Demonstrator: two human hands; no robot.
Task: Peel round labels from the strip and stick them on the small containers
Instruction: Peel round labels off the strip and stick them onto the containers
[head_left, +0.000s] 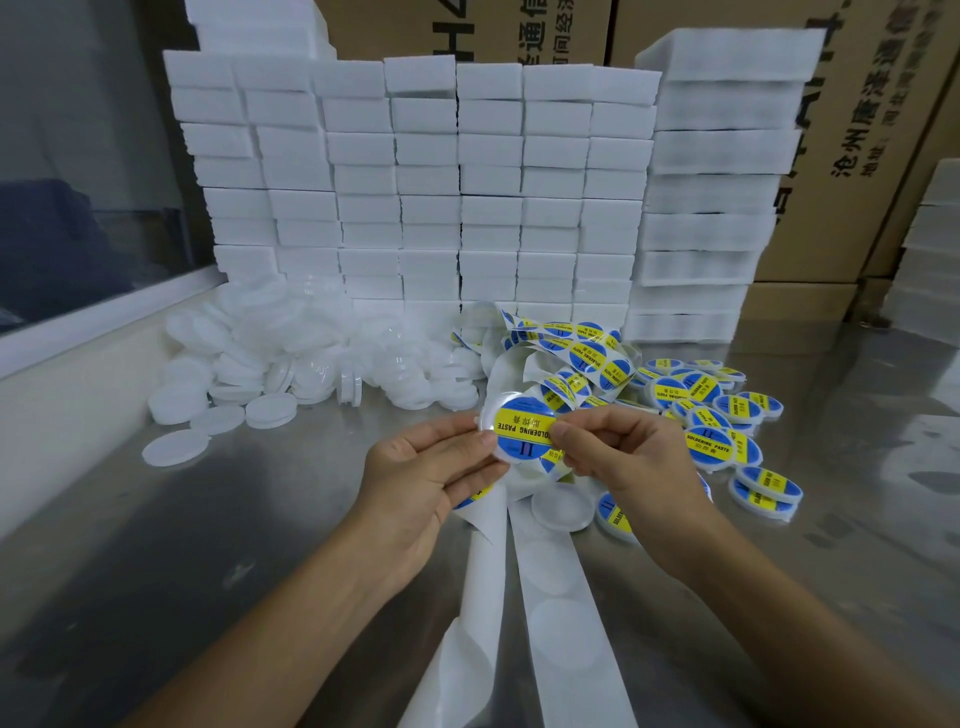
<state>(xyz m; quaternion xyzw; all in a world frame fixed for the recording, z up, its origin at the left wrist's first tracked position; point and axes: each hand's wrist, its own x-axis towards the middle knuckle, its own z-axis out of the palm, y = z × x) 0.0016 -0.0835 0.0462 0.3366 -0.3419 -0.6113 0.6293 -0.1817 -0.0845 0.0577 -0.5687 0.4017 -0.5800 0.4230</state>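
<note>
Held above the middle of the metal table: a small clear round container carrying a blue-and-yellow round label printed "SOLDERING PASTE". At its 9 o'clock, the left hand, fingers curled, pinching the container's rim between thumb and fingertips. At its 3 o'clock, the right hand, fingers bent, thumb and forefinger pressed onto the label's right edge. Directly beneath, toward 6 o'clock, two bands of white backing strip with bare round patches, running down to the lower edge. Just beside the right wrist, at 5 o'clock from the held container, one unlabelled clear container lying flat on the strip. Toward 12 and 1 o'clock, a curled tangle of label strip with blue-and-yellow rounds on it. Toward 3 o'clock, a loose heap of labelled containers, some overlapping, some tilted, spread near the right hand. Toward 10 o'clock, a pile of plain white and clear containers, heaped against the wall and spilling onto the table, a few flat discs lying apart at the front. Behind everything, from 11 to 1 o'clock, a stacked wall of white foam blocks; further back and toward 2 o'clock, brown cardboard boxes with printed characters.
</note>
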